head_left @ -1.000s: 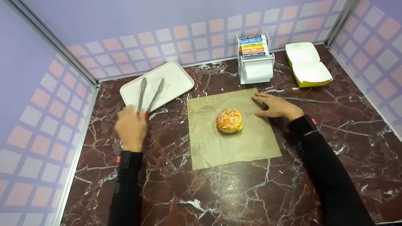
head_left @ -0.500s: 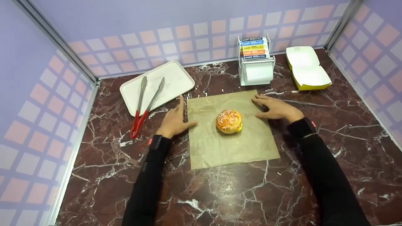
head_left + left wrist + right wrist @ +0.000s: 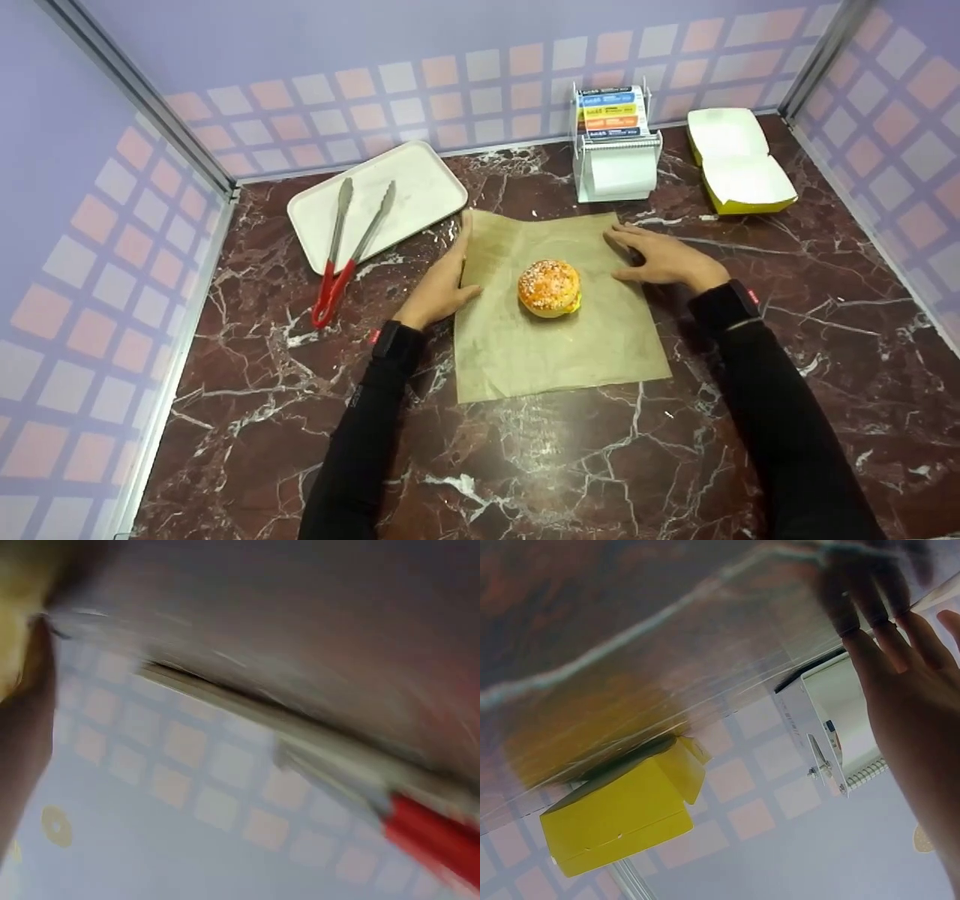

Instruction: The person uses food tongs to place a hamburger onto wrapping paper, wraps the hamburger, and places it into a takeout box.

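A bun sandwich [image 3: 550, 289], its top sprinkled with white bits and yellow showing at its side, sits on a square of brown wrapping paper [image 3: 525, 352]. My left hand [image 3: 442, 286] is at the paper's left edge with long straight fingers, its thumb over the sheet. Beside those fingers the upper left part of the paper is bent up. At the upper right edge my right hand [image 3: 667, 259] rests with its fingertips on or against the sheet, thumb and fingers apart. The left wrist view is blurred; the right wrist view shows the right hand's fingers [image 3: 885, 656] reaching the tabletop.
Red-handled tongs [image 3: 335, 289] lie across a white tray [image 3: 427, 176] at the left back. Behind the paper stands a label dispenser [image 3: 619, 169] with a white roll. An open yellow carton [image 3: 750, 180] is at the right back. Tiled walls enclose the dark marble table [image 3: 525, 465].
My left hand came from the tongs' handles, which it let go, rightward to the paper's left edge. The upper left of the sheet has bent up and inward. My right hand stays nearly still.
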Tool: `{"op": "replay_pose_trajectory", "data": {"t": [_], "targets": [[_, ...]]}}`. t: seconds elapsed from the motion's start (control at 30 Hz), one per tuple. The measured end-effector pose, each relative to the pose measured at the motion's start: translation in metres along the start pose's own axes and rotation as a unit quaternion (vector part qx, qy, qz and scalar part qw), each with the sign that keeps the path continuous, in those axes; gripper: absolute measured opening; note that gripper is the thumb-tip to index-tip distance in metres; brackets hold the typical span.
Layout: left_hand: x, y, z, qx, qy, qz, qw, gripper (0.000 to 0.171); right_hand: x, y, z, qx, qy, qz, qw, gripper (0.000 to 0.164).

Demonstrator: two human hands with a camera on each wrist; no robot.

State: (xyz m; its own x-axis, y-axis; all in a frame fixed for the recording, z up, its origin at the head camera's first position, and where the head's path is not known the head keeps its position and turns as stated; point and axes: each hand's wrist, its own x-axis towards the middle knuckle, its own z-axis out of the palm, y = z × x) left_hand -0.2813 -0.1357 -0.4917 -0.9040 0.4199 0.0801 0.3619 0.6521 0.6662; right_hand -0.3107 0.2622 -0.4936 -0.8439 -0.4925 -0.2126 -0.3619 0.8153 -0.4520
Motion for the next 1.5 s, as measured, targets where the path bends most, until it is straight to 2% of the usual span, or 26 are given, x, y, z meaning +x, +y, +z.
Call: {"op": "replay_pose_trajectory", "data": {"t": [0.1,0.17,0.3,0.37,0.43,0.47,0.5,0.6,0.67,0.7,0.77,0.8,0.93,1.03,1.23,1.37,1.5], "targets": [[0.001,0.017,0.005,-0.084,0.044,0.022,0.9953,0.125,0.0,0.0,0.0,0.0,0.006,-0.005,1.0,0.083],[0.002,0.029,0.009,-0.092,0.054,0.04,0.9935,0.12,0.0,0.001,0.0,0.0,0.008,-0.005,1.0,0.084],[-0.001,0.05,0.02,-0.014,0.042,0.097,0.9943,0.095,0.0,0.001,-0.001,-0.003,0.008,-0.002,1.0,0.084],[-0.003,0.061,0.025,0.034,0.032,0.133,0.9901,0.082,0.0,0.001,-0.001,-0.003,0.008,-0.001,1.0,0.084],[-0.006,0.069,0.033,0.086,0.024,0.169,0.9816,0.071,0.0,0.001,-0.001,-0.002,0.007,-0.001,1.0,0.084],[-0.007,0.072,0.037,0.117,0.018,0.185,0.9755,0.068,0.0,0.0,0.0,-0.002,0.007,-0.001,1.0,0.084],[-0.008,0.074,0.04,0.16,0.012,0.202,0.9661,0.069,0.0,0.0,0.0,-0.002,0.007,0.0,1.0,0.084],[-0.013,0.079,0.051,0.293,0.002,0.239,0.9256,0.067,-0.001,0.001,0.001,-0.001,0.005,0.004,1.0,0.084],[-0.016,0.08,0.056,0.359,-0.011,0.248,0.8998,0.064,0.0,0.002,0.002,-0.001,0.005,0.004,1.0,0.083],[-0.018,0.08,0.058,0.378,-0.018,0.25,0.8913,0.061,0.0,0.002,0.002,-0.001,0.005,0.004,1.0,0.083],[-0.021,0.08,0.061,0.396,-0.035,0.246,0.884,0.057,0.001,0.002,0.003,-0.002,0.004,0.004,1.0,0.082],[-0.022,0.08,0.062,0.4,-0.044,0.243,0.8825,0.057,0.001,0.002,0.003,-0.002,0.004,0.004,1.0,0.082],[-0.023,0.078,0.062,0.394,-0.064,0.232,0.887,0.063,-0.001,0.002,0.004,-0.005,0.006,0.004,1.0,0.081],[-0.022,0.077,0.062,0.379,-0.065,0.233,0.8933,0.065,-0.01,0.005,0.005,-0.005,0.01,-0.002,1.0,0.08],[-0.021,0.076,0.059,0.354,-0.077,0.225,0.9046,0.066,-0.053,0.017,0.008,0.019,-0.004,-0.029,0.999,0.081],[-0.022,0.078,0.057,0.351,-0.087,0.215,0.9071,0.068,-0.083,0.023,0.01,0.055,-0.033,-0.037,0.997,0.099],[-0.023,0.08,0.056,0.346,-0.102,0.21,0.9089,0.069,-0.093,0.018,0.022,0.049,-0.024,-0.056,0.997,0.12]]}}
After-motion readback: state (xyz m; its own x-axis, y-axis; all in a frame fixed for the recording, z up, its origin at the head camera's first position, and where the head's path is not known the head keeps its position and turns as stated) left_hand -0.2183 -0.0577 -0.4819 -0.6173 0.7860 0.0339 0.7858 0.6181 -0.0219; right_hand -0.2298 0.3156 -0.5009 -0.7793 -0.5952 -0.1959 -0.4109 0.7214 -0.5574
